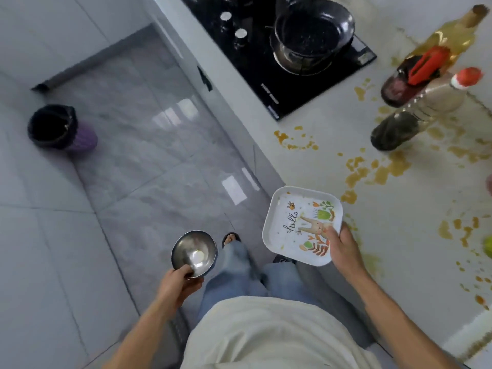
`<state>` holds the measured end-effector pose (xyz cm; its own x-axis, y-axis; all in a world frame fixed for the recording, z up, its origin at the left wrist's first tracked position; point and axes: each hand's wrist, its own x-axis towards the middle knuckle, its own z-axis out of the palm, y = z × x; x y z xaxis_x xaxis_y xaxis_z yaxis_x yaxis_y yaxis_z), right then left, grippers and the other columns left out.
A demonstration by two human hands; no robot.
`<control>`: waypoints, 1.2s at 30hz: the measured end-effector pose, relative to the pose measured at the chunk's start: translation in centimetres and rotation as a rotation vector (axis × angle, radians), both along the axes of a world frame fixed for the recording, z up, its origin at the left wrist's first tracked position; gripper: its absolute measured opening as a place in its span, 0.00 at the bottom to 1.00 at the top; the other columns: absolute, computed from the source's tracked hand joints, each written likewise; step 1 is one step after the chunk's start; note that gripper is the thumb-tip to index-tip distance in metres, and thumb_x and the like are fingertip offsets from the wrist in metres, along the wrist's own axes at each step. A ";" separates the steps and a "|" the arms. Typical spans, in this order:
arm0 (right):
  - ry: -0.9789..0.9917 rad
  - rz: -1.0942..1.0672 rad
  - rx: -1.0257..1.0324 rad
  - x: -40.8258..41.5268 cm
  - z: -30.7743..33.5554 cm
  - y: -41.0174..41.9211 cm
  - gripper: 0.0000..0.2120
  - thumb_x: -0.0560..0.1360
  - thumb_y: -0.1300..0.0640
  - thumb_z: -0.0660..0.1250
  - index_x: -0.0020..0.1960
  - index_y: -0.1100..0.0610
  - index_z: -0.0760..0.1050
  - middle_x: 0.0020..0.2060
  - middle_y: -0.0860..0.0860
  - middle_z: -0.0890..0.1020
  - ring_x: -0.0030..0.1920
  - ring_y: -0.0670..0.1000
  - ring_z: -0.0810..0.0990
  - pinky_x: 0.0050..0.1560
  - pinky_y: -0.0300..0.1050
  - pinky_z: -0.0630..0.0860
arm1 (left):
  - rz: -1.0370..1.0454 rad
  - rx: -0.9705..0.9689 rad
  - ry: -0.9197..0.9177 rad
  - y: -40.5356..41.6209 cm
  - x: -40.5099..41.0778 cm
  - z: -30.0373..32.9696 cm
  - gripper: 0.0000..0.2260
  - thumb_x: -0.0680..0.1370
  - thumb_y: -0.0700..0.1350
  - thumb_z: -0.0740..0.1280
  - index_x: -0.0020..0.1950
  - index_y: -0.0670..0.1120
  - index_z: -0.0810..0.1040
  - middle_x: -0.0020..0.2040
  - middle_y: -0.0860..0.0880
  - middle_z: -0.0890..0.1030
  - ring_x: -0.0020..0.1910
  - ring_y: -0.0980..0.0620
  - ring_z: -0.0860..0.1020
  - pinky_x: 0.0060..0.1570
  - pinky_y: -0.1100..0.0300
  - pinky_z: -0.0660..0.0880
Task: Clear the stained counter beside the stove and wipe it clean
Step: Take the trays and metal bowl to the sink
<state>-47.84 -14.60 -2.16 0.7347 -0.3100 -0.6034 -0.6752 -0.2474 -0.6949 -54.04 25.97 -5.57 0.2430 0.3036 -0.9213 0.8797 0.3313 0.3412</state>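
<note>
My left hand (pixel 177 282) grips a small steel bowl (pixel 193 253) by its near rim, held out over the floor. My right hand (pixel 343 247) holds a square white plate (pixel 294 211) printed with "hello" and a rabbit, thumb on its top face, at the counter's front edge. The white counter (pixel 404 209) to the right of the black stove (pixel 290 75) is spattered with orange-brown stains (pixel 383 169). Three bottles stand on it near the stove: a dark one with a red cap (pixel 407 81), a clear one with a red and white cap (pixel 426 107) and a yellow oil bottle (pixel 452 35).
A black pot (pixel 311 33) sits on the stove burner. A bin with a black liner (pixel 57 127) stands on the grey tiled floor at the left. A green object (pixel 488 245) shows at the counter's right edge. My legs and feet are below, close to the cabinet front.
</note>
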 end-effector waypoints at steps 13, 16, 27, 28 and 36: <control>0.082 0.386 -0.043 11.6 -2.9 17.4 0.12 0.83 0.51 0.59 0.64 0.47 0.75 0.52 0.49 0.87 0.51 0.54 0.87 0.57 0.62 0.82 | 0.355 -0.001 0.024 12.7 -4.0 -1.4 0.06 0.81 0.36 0.66 0.55 0.34 0.78 0.35 0.42 0.84 0.35 0.44 0.86 0.33 0.56 0.82; 0.120 0.353 -0.087 13.2 -3.5 18.4 0.11 0.79 0.45 0.60 0.59 0.42 0.75 0.49 0.47 0.88 0.49 0.54 0.87 0.56 0.62 0.82 | 0.384 -0.031 -0.019 15.1 0.0 -1.2 0.04 0.81 0.35 0.65 0.54 0.35 0.77 0.34 0.41 0.84 0.35 0.43 0.86 0.33 0.55 0.82; 0.187 0.380 -0.109 26.4 -2.3 22.5 0.11 0.84 0.55 0.59 0.62 0.53 0.77 0.48 0.52 0.88 0.44 0.54 0.89 0.44 0.52 0.84 | 0.350 -0.027 -0.153 22.7 19.5 0.3 0.06 0.82 0.35 0.64 0.58 0.39 0.75 0.48 0.38 0.81 0.43 0.41 0.85 0.40 0.54 0.85; 0.194 0.389 -0.111 28.1 -2.3 23.2 0.11 0.84 0.54 0.59 0.62 0.53 0.77 0.48 0.51 0.88 0.44 0.53 0.88 0.45 0.54 0.84 | 0.350 -0.013 -0.149 23.3 20.7 0.6 0.06 0.82 0.35 0.64 0.59 0.39 0.75 0.48 0.38 0.81 0.42 0.41 0.85 0.41 0.53 0.85; 0.164 0.516 -0.064 41.4 -3.3 33.5 0.11 0.83 0.52 0.59 0.62 0.49 0.76 0.49 0.49 0.88 0.46 0.52 0.88 0.50 0.53 0.84 | 0.441 0.038 -0.078 27.8 24.3 0.9 0.09 0.82 0.35 0.65 0.61 0.37 0.76 0.47 0.39 0.83 0.45 0.38 0.85 0.44 0.51 0.85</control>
